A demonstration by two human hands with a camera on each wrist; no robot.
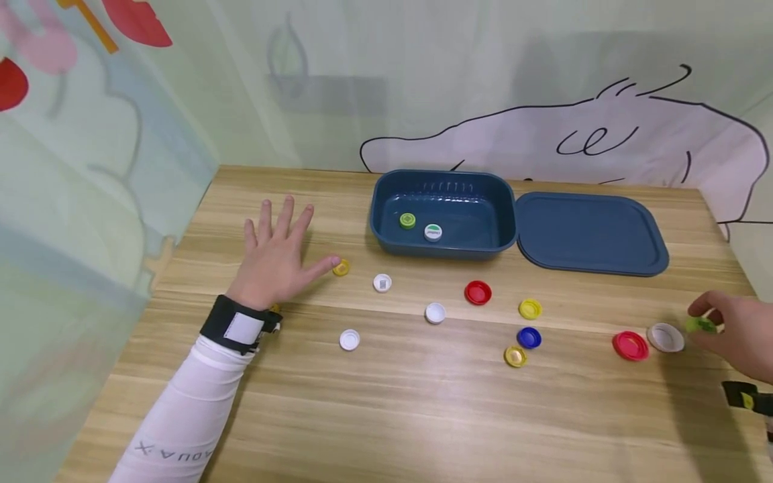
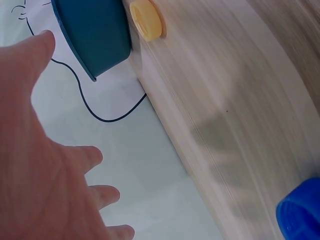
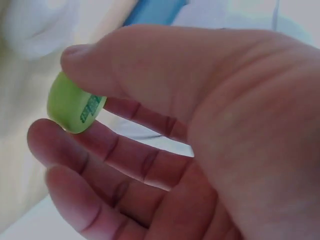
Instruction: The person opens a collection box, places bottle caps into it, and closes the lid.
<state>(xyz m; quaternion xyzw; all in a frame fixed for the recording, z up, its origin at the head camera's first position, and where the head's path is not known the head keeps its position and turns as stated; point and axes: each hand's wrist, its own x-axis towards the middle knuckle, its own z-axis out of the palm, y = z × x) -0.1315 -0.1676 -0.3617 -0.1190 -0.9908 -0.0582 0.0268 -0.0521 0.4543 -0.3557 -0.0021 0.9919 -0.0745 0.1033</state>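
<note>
My left hand (image 1: 279, 255) hovers flat with fingers spread over the left of the wooden table (image 1: 386, 402), its thumb tip beside a yellow cap (image 1: 341, 267); that yellow cap (image 2: 146, 19) also shows in the left wrist view. At the right edge my right hand (image 1: 733, 335) pinches a green cap (image 1: 700, 325) between thumb and fingers; the green cap (image 3: 72, 105) fills the right wrist view. A dark blue tub (image 1: 443, 213) at the back holds a green cap (image 1: 407, 220) and a white cap (image 1: 433, 232).
The tub's blue lid (image 1: 588, 231) lies flat to its right. Several loose caps dot the table: white (image 1: 382, 283), red (image 1: 478, 292), yellow (image 1: 530, 308), blue (image 1: 529, 337), and a red cap (image 1: 630, 345) beside a white cap (image 1: 665, 337). Illustrated walls enclose the table.
</note>
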